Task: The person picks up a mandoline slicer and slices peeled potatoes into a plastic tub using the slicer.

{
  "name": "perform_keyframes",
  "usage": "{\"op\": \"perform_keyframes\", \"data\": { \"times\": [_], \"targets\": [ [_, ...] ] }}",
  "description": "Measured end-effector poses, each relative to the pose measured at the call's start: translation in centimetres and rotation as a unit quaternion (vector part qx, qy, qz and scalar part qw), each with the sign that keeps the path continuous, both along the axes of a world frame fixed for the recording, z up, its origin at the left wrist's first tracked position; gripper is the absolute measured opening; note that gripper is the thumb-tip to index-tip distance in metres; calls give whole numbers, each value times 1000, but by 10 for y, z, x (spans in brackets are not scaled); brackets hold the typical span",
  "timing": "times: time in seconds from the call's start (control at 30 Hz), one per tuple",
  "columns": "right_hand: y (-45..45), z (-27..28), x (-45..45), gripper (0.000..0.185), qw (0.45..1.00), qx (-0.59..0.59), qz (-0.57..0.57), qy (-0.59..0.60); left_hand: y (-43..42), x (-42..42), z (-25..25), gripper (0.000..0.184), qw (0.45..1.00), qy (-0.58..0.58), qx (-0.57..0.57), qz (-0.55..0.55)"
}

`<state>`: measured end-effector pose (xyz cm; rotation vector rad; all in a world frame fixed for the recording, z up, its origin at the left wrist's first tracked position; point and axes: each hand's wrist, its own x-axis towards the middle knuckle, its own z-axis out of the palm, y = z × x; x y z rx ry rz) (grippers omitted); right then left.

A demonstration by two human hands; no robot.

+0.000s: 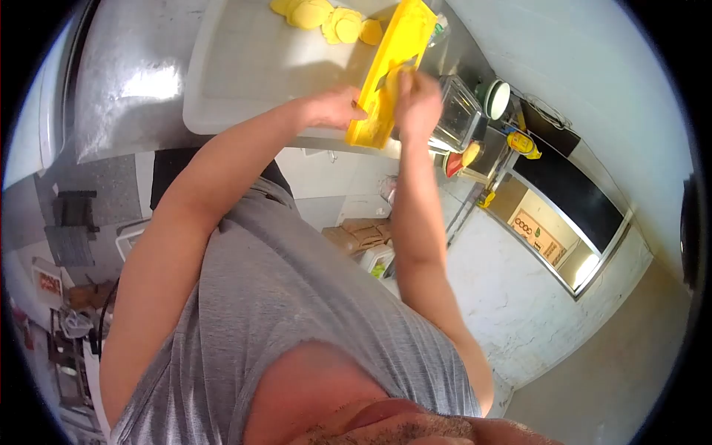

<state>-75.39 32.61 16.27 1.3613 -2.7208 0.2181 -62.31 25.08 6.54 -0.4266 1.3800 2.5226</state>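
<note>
A long yellow mandoline slicer (pixel 408 31) lies aslant across the right side of a white plastic tray (pixel 256 70). My left hand (pixel 337 109) is closed on the slicer's near left edge. On top of the slicer, by its metal blade (pixel 393 73), my right hand (pixel 417 107) is closed around a yellow piece that looks like potato, mostly hidden by the fingers. Several thin round yellow potato slices (pixel 308 13) lie overlapping at the tray's far end, left of the slicer.
The tray rests on a metal worktop (pixel 122 81). Right of my right hand stands a clear plastic container (pixel 458 111), with a white and green round dish (pixel 497 99) beyond it. A yellow package (pixel 523 144) sits farther right, near the wall. Cardboard (pixel 356 236) lies below the counter.
</note>
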Motion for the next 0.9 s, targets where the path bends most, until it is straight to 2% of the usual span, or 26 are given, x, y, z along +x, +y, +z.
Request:
{"op": "perform_keyframes", "data": {
  "times": [0.1,0.23,0.3,0.33,0.37,0.43,0.57,0.67,0.73,0.77,0.8,0.9],
  "targets": [
    [-51,-16,-67,37,1000,-16,-18,-14,1,-1,0,28,1000,-12,15,-2],
    [-68,-4,-64,42,999,-2,-41,-23,1,-1,-1,25,1000,2,17,-24],
    [-35,-6,-44,40,998,20,-50,-39,1,-2,-4,24,998,19,60,3],
    [-14,-1,-22,34,998,31,-46,-44,1,-2,-2,22,998,14,57,6],
    [13,-1,-3,29,1000,3,7,-21,0,-3,-1,22,999,14,50,-2],
    [54,0,35,31,1000,6,7,-16,-2,-4,-3,21,999,10,38,-20],
    [58,4,52,29,999,3,-38,-19,3,-3,-4,22,999,21,48,-4],
    [19,-7,2,23,999,-9,34,18,3,-2,-6,22,999,12,35,11],
    [-25,-10,-38,36,999,52,-14,-4,5,-3,-5,22,1000,0,8,9],
    [-44,-13,-53,42,999,21,-25,24,4,-2,-4,22,1000,7,20,8],
    [-65,-8,-64,41,999,29,-29,-1,1,-1,-1,22,999,14,30,9],
    [-72,-16,-79,39,999,-1,-21,28,3,1,-4,21,998,17,57,-13]
  ]
}}
